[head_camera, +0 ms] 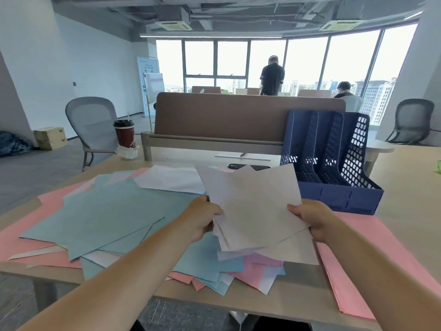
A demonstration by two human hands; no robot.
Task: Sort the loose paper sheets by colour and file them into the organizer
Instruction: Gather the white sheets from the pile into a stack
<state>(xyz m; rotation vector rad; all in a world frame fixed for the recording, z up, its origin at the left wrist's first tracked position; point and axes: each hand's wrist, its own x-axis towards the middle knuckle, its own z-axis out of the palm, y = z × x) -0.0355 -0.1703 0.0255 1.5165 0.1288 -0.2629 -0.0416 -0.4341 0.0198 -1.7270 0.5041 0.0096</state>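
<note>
Head-worn view, forward-down, close over desk [405, 187]

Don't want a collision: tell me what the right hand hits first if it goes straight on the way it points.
Apart from the white sheets it holds, the right hand would probably meet the blue organizer near its front left corner. Depth is unclear; it might pass just left.
</note>
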